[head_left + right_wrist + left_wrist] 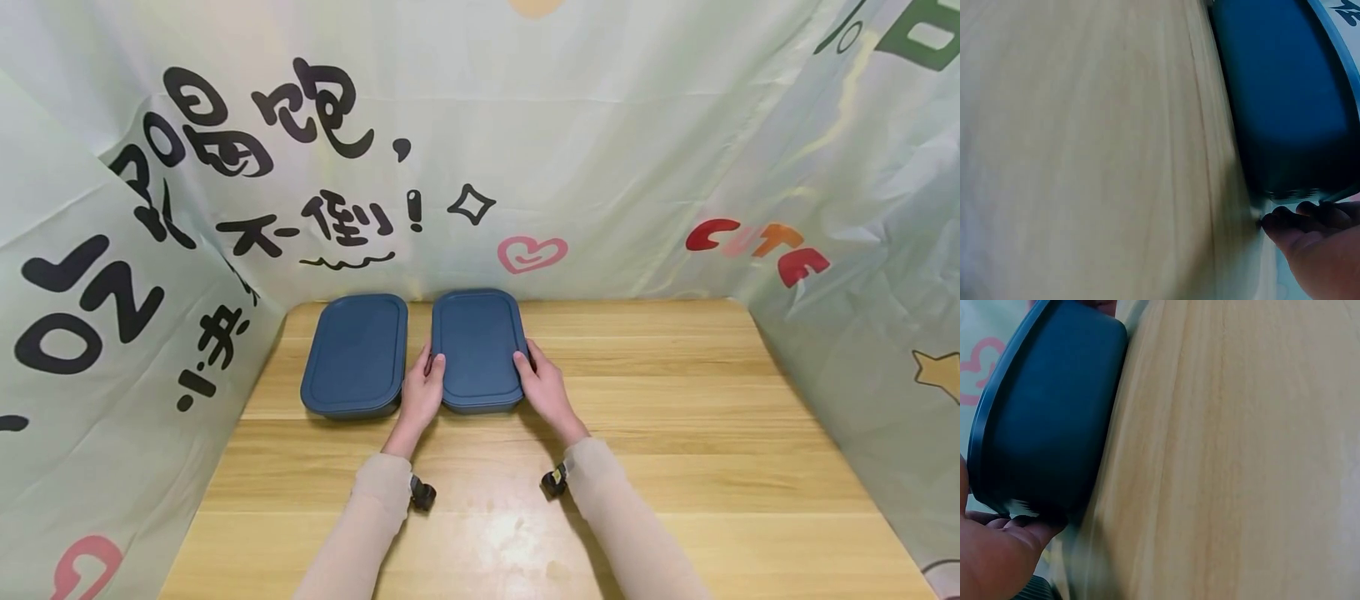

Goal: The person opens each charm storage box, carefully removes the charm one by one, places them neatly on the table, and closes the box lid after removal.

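Observation:
Two dark blue rectangular lidded boxes with rounded corners are side by side at the back of the table. My left hand (422, 393) holds the right-hand box (480, 346) by its left side, thumb at the lid's edge. On the opposite side, my right hand (546, 390) grips the same box, its thumb also at the lid's edge. Fingers (1310, 228) lie against the box's side in the right wrist view. Whether its base touches the table cannot be told. The other box (356, 354) stands just left of my left hand, its lid on.
The wooden table (675, 500) reaches back to a pale printed cloth (622, 183), which also hangs along both sides. Dark lettering, a pink heart and coloured letters are printed on it. A small black camera sits at each wrist.

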`<state>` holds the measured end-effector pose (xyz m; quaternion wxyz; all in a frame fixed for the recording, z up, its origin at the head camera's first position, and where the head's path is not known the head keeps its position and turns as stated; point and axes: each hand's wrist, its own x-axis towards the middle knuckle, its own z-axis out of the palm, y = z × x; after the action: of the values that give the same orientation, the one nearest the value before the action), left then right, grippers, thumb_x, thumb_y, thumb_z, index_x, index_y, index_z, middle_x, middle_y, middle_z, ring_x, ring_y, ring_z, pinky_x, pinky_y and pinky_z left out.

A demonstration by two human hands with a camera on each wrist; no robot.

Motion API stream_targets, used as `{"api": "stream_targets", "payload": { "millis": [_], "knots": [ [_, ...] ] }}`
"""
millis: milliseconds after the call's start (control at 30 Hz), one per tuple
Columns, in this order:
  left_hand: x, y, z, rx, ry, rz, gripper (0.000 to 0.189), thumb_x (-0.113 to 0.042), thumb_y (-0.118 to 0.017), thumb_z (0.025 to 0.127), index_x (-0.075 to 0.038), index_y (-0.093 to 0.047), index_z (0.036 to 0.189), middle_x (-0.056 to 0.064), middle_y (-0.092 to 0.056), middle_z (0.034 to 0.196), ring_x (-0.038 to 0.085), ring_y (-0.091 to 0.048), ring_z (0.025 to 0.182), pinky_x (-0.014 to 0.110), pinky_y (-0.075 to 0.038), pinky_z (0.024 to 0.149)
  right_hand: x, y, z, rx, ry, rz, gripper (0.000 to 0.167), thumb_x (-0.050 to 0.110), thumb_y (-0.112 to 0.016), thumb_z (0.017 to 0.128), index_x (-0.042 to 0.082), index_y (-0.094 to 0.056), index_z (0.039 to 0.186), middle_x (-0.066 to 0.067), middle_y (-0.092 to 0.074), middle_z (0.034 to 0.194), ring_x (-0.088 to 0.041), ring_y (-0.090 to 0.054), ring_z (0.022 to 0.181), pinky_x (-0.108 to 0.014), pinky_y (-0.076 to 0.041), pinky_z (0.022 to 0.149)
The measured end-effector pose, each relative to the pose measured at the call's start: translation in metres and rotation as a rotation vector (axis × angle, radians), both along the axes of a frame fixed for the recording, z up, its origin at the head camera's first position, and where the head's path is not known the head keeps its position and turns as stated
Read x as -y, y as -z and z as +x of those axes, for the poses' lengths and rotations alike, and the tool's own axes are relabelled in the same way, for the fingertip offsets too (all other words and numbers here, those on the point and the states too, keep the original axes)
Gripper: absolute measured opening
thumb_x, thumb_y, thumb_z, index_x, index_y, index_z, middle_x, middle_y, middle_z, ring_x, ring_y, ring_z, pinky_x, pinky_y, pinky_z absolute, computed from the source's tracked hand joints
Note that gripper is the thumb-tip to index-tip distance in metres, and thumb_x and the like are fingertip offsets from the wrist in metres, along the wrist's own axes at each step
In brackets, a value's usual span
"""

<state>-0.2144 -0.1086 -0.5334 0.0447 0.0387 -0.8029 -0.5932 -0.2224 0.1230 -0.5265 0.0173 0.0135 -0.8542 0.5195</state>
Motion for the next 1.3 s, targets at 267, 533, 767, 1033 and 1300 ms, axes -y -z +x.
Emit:
{"api": "stream_targets", "payload": {
  "millis": [267, 533, 767, 1033, 1300],
  "knots": [
    [-0.0016, -0.0002, 0.0010, 0.009, 0.001, 0.007, 0.062, -0.036, -0.046, 0.114, -0.005, -0.033, 0.165, 0.020, -0.041, 0.166, 0.034, -0.044, 0.152, 0.047, -0.038, 0.125, 0.0019, 0.0025, -0.0004, -0.015, 0.017, -0.023, 0.061, 0.038, -0.048, 0.112, 0.005, -0.038, 0.163, -0.021, -0.044, 0.165, -0.040, -0.042, 0.153, -0.054, -0.035, 0.125],
    [-0.0022, -0.0003, -0.0006, -0.006, 0.005, -0.038, 0.065, -0.040, -0.044, 0.114, -0.002, -0.032, 0.165, 0.024, -0.040, 0.166, 0.037, -0.044, 0.152, 0.050, -0.038, 0.124, 0.0033, 0.0020, -0.0010, -0.025, 0.009, -0.019, 0.062, 0.036, -0.048, 0.112, 0.003, -0.036, 0.163, -0.023, -0.042, 0.165, -0.040, -0.041, 0.153, -0.054, -0.035, 0.126],
    [-0.0036, -0.0020, 0.0001, 0.000, 0.000, -0.076, 0.069, -0.048, -0.042, 0.113, -0.004, -0.031, 0.166, 0.023, -0.041, 0.166, 0.038, -0.045, 0.151, 0.052, -0.038, 0.124, 0.0049, 0.0016, -0.0011, -0.013, 0.011, -0.020, 0.064, 0.038, -0.047, 0.112, 0.002, -0.035, 0.164, -0.023, -0.041, 0.165, -0.039, -0.041, 0.154, -0.054, -0.035, 0.126],
    [-0.0023, -0.0018, -0.0004, -0.002, 0.005, -0.110, 0.069, -0.049, -0.039, 0.114, -0.004, -0.030, 0.166, 0.022, -0.040, 0.166, 0.039, -0.044, 0.151, 0.054, -0.036, 0.125, 0.0068, 0.0041, -0.0019, -0.025, 0.019, -0.001, 0.064, 0.041, -0.048, 0.112, 0.004, -0.037, 0.163, -0.022, -0.045, 0.163, -0.039, -0.044, 0.152, -0.053, -0.036, 0.125],
    [-0.0025, -0.0018, -0.0005, -0.006, -0.004, -0.146, 0.068, -0.047, -0.036, 0.114, -0.003, -0.031, 0.165, 0.023, -0.041, 0.166, 0.040, -0.041, 0.153, 0.055, -0.032, 0.127, 0.0076, 0.0040, -0.0010, -0.012, 0.016, -0.002, 0.068, 0.044, -0.047, 0.112, 0.003, -0.035, 0.164, -0.022, -0.042, 0.165, -0.039, -0.040, 0.154, -0.053, -0.034, 0.126]
  ]
}}
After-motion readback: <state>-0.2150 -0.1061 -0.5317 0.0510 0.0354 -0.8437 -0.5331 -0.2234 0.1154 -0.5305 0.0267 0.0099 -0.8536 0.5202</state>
